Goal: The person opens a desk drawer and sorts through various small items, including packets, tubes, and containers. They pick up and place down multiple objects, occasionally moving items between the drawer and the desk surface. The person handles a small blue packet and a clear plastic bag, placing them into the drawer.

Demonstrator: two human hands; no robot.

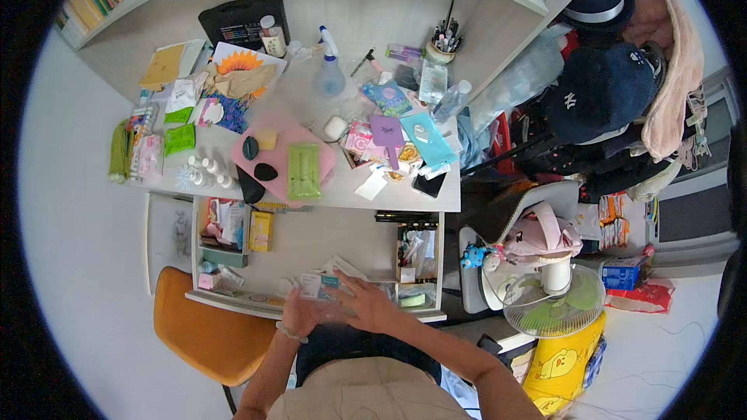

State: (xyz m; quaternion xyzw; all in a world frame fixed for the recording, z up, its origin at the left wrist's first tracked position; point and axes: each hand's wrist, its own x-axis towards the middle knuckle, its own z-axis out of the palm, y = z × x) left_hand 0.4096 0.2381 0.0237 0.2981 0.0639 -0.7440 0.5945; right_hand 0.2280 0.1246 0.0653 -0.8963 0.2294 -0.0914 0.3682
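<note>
In front of my body, the wide desk drawer (344, 239) is pulled out. My left hand (300, 314), with a bracelet at its wrist, is over the drawer's front edge. A small white-and-teal box or packet (311, 286) shows just beyond its fingers; blur hides whether they grip it. My right hand (369, 302) has its fingers spread at the right end of that packet, and I see nothing held in it. Pale, flat papers or wrappers (344, 265) lie in the drawer behind the packet. A yellow box (261, 231) lies farther left inside.
Organizers with small goods line the drawer's left side (224, 224) and right side (417, 251). On the desk are a pink mat (280, 154), green wipes pack (304, 171), spray bottle (330, 76) and phone (430, 184). An orange chair (207, 326) and a fan (554, 300) flank me.
</note>
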